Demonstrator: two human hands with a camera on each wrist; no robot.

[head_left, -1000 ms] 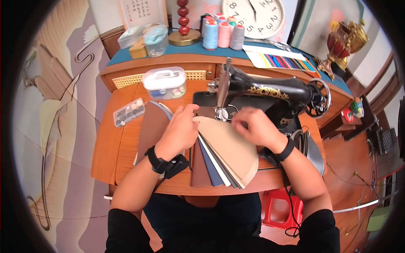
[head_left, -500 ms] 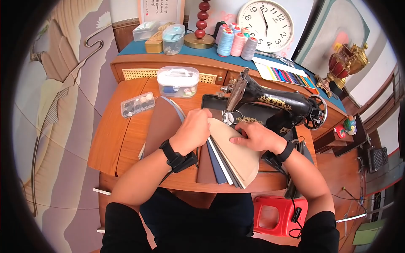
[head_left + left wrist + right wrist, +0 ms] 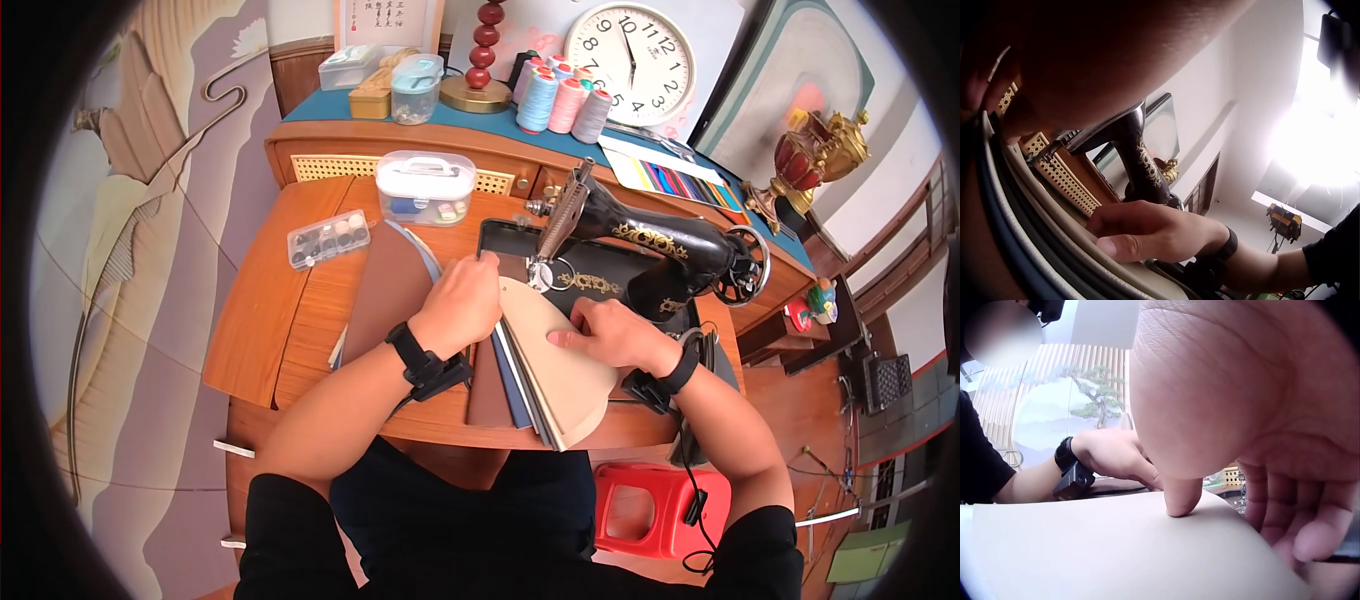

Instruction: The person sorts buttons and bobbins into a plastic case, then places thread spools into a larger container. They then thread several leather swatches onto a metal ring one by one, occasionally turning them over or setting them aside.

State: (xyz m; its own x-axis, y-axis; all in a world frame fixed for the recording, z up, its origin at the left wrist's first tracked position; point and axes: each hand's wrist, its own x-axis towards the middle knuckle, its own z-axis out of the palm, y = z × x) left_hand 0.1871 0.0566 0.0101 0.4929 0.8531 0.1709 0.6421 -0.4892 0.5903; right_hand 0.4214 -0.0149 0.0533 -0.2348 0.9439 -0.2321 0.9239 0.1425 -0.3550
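Observation:
A fanned stack of leather-like sheets (image 3: 560,370), beige on top with black, white, navy and brown edges below, lies before the sewing machine (image 3: 650,225). At its narrow upper end my left hand (image 3: 462,305) pinches the layers; those fingertips are partly hidden in the head view. My right hand (image 3: 620,338) holds the right edge of the beige top sheet (image 3: 1104,544), its thumb (image 3: 1183,499) on the face and the other fingers bent down past the edge. Left of the left hand, another brown sheet (image 3: 385,285) lies over blue-grey and pale ones.
A compartment box of buttons (image 3: 328,240) and a lidded clear box (image 3: 425,188) stand at the table's back left. On the shelf behind are thread spools (image 3: 537,100), a clock (image 3: 630,62) and a colour card (image 3: 665,172). A red stool (image 3: 660,510) stands below right.
My right hand has come down from above the stack onto the beige sheet's right edge. The left hand stays at the narrow end. The head view has shifted.

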